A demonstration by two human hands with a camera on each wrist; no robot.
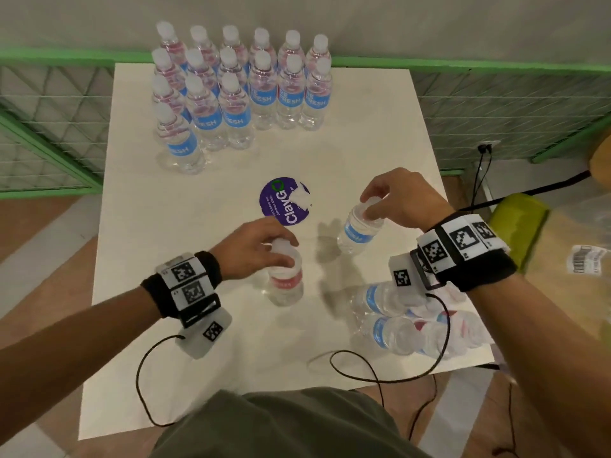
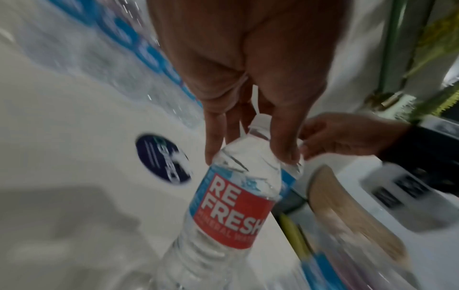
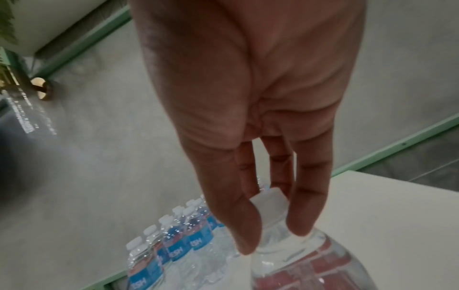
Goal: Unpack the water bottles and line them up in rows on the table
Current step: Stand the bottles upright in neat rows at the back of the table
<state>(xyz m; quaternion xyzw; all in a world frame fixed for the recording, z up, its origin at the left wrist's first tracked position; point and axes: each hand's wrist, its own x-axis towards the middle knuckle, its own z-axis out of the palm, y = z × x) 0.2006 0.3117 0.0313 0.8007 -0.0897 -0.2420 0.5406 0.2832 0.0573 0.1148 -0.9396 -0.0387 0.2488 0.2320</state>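
Now, from the head camera, we take the round purple sticker [image 1: 285,201] on the white table [image 1: 165,226] as our landmark. Beyond it, toward the far edge, the lined-up bottles [image 1: 238,90] stand upright in rows, caps white, labels blue. On our side of the sticker, slightly to its left, our left hand [image 1: 254,247] curls over the cap of a bottle with a red label [image 1: 286,282], fingers pinching its neck from above. To the right of the sticker, our right hand [image 1: 396,201] grips the cap of a blue-label bottle [image 1: 358,231], which tilts. Whether either bottle touches the table, we cannot tell. Nearer us and right of the sticker, more bottles lie on their sides in torn plastic wrap [image 1: 439,325], close to the table's near right corner. Both wrists wear black bands with square coded tags, and thin black cables loop over the table's near edge.

Next, the left wrist camera looks down our left hand [image 2: 238,82]: fingertips [image 2: 285,155] press the shoulder of the red-label bottle [image 2: 231,212] around its cap. The sticker [image 2: 162,159] lies left of it, blurred, and the right hand [image 2: 345,137] shows behind.

Finally, the right wrist camera shows our right hand [image 3: 248,98] with fingertips [image 3: 248,225] clamped either side of the white cap of its bottle [image 3: 298,261]. The rows of bottles [image 3: 174,247] stand beyond on the table [image 3: 385,215]; the sticker is out of sight.
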